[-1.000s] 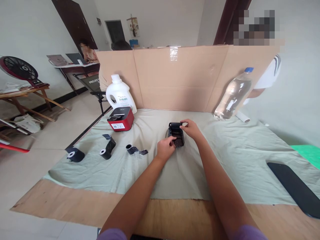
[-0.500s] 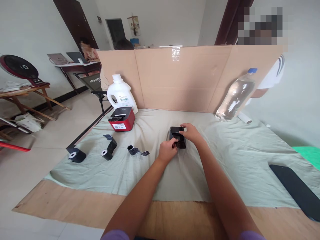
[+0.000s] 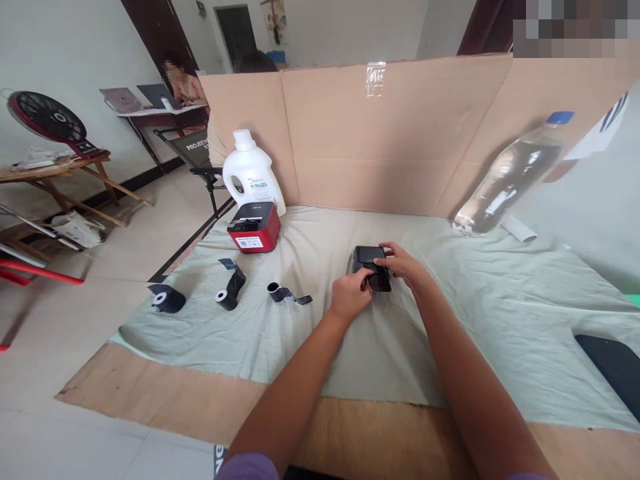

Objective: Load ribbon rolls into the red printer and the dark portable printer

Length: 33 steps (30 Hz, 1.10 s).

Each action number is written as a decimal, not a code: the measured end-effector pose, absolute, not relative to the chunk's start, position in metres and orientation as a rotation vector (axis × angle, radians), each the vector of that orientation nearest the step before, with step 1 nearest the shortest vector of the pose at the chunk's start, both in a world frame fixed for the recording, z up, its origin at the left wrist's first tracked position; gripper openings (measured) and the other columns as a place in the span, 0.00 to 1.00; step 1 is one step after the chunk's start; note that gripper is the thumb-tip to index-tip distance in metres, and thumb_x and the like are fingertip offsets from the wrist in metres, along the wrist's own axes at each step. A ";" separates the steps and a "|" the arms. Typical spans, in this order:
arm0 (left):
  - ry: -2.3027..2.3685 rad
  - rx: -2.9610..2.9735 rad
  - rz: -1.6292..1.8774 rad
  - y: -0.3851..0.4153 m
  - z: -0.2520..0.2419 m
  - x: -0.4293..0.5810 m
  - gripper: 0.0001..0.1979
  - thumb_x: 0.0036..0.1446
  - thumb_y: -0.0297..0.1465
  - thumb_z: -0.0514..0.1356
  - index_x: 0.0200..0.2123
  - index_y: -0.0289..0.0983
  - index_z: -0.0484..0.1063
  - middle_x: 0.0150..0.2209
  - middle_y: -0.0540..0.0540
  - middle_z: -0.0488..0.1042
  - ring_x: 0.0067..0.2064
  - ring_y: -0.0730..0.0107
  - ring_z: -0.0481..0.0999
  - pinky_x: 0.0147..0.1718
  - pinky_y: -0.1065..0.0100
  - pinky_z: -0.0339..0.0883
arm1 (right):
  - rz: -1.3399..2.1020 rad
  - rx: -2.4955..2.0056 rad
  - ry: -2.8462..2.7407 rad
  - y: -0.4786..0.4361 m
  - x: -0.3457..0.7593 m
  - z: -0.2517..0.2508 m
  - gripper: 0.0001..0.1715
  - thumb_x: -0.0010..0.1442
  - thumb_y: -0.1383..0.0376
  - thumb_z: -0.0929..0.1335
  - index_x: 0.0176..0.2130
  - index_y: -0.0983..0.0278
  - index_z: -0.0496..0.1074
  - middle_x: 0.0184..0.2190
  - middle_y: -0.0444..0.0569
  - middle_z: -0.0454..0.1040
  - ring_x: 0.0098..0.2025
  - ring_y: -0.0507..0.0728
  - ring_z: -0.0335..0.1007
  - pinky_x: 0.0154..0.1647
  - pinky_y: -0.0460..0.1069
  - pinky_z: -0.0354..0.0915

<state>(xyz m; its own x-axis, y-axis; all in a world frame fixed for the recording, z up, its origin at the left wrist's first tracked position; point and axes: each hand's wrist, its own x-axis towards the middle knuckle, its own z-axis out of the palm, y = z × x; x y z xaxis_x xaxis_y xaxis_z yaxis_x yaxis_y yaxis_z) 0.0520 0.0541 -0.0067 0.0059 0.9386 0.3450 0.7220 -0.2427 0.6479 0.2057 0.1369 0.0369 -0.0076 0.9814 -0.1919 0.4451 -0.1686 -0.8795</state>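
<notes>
A small black box-shaped device [image 3: 369, 255], which looks like a mini label printer, lies on the pale green cloth. A dark strip of paper [image 3: 381, 281] hangs out at its front. My left hand [image 3: 351, 295] is closed at the front left of the device, its fingertips pinching the left edge of the strip. My right hand [image 3: 404, 264] grips the device's right side, thumb on top and fingers behind the far corner. To the left lie a small unrolled black roll [image 3: 287, 294], another black paper roll [image 3: 230, 287] and a thicker black roll [image 3: 170, 300].
A red-and-black printer [image 3: 254, 229] stands at the back left before a white detergent jug [image 3: 253, 175]. A cardboard screen [image 3: 370, 147] closes off the far side. A water bottle [image 3: 510, 180] leans at the back right; a dark phone-like slab [image 3: 613, 373] lies at the right.
The view has swung, so everything sits farther right and a little higher in the picture. Both hands stay at the black device; its front strip looks slightly more lifted.
</notes>
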 end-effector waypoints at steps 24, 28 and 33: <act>1.969 1.818 0.984 0.067 0.004 0.045 0.16 0.65 0.33 0.56 0.53 0.50 0.77 0.37 0.49 0.81 0.37 0.61 0.78 0.38 0.65 0.67 | 1.083 -1.289 -1.482 0.131 0.221 0.001 0.31 0.53 0.55 0.70 0.55 0.61 0.75 0.53 0.53 0.72 0.37 0.54 0.72 0.39 0.50 0.71; 1.899 1.876 1.004 0.065 0.000 0.044 0.18 0.67 0.33 0.54 0.56 0.48 0.75 0.41 0.47 0.82 0.38 0.61 0.79 0.39 0.65 0.68 | 0.996 -1.291 -1.465 0.129 0.218 -0.007 0.31 0.55 0.54 0.69 0.57 0.60 0.74 0.52 0.52 0.73 0.41 0.56 0.74 0.47 0.53 0.71; 1.861 1.902 1.019 0.064 0.001 0.041 0.19 0.68 0.33 0.53 0.59 0.48 0.72 0.41 0.46 0.82 0.38 0.60 0.79 0.39 0.64 0.69 | 0.900 -1.296 -1.477 0.129 0.216 -0.012 0.32 0.57 0.53 0.68 0.58 0.62 0.73 0.52 0.53 0.74 0.44 0.57 0.74 0.52 0.55 0.69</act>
<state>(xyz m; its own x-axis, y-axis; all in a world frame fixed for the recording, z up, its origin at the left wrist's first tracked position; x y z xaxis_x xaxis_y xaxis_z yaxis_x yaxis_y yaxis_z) 0.0412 0.0639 0.0008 -0.0850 0.9564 0.2793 0.7504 -0.1230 0.6495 0.2161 0.1291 -0.0125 0.0027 0.9839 0.1786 0.2922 0.1701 -0.9411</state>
